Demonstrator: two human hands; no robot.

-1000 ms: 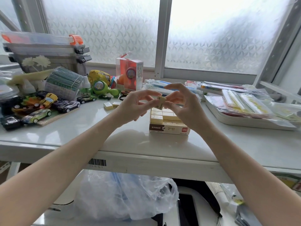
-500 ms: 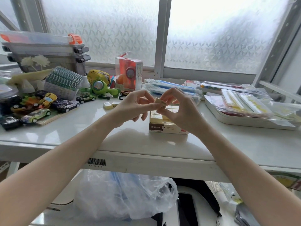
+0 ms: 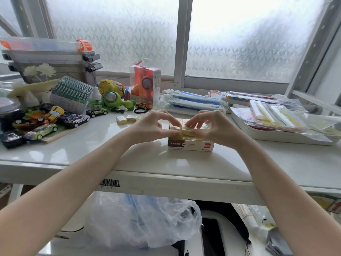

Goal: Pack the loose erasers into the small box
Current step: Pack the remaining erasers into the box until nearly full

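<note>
At the centre of the white table (image 3: pixel 184 163), directly over the open small box (image 3: pixel 191 144), a pale yellow eraser (image 3: pixel 186 131) is held between both hands. Left hand (image 3: pixel 153 126): thumb and forefinger pinch the eraser's left end, the remaining fingers curled loosely behind. Right hand (image 3: pixel 214 127): thumb and forefinger pinch the right end, with the other fingers arched above. The eraser sits level, at or just above the box's near edge; contact with the contents cannot be confirmed.

The box stands flat on the table, its printed brown-and-white front wall facing the camera. Rows of packed erasers (image 3: pixel 178 123) show in its open top behind the fingers.

Two loose erasers (image 3: pixel 127 119) lie on the table to the left of the left hand, just beside each other and well clear of the box.

Further left, a cluster of toy cars (image 3: pixel 55 122) occupies the table's edge, with a green toy (image 3: pixel 114 99) and a boxed red toy (image 3: pixel 144 85) behind. To the right, a white tray (image 3: pixel 276 134) carries plastic-wrapped packets. Below the table's front edge hangs a clear plastic bag (image 3: pixel 144 222).
</note>
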